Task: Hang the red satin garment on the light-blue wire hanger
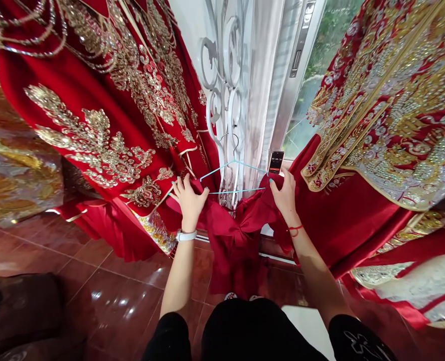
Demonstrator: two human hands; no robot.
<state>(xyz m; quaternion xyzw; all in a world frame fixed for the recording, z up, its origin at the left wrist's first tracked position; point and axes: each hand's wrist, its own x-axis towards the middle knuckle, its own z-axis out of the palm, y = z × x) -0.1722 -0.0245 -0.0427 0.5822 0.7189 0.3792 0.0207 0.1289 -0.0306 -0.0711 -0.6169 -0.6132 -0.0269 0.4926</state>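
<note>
A dark red dress [239,233] with a twisted, bow-like gather at the front hangs between my hands. A thin light-blue clothes hanger [234,161] runs across its top, its wire hook beside the white scrolled metalwork. My left hand [189,200] grips the dress at the left end of the hanger, thumb and fingers around the cloth. At the right end, my right hand [284,191] pinches the other shoulder of the dress. Folds of cloth hide some of my fingertips. The lower part of the dress drops toward the floor in front of my feet.
Red gowns with gold embroidery [94,135] crowd the left, and a beaded red-and-gold garment [403,110] hangs at the right. Ahead stand white scrolled metalwork [234,55] and a window frame [301,45]. A phone showing a timer [276,162] is beyond my right hand. The floor is red tile [120,291].
</note>
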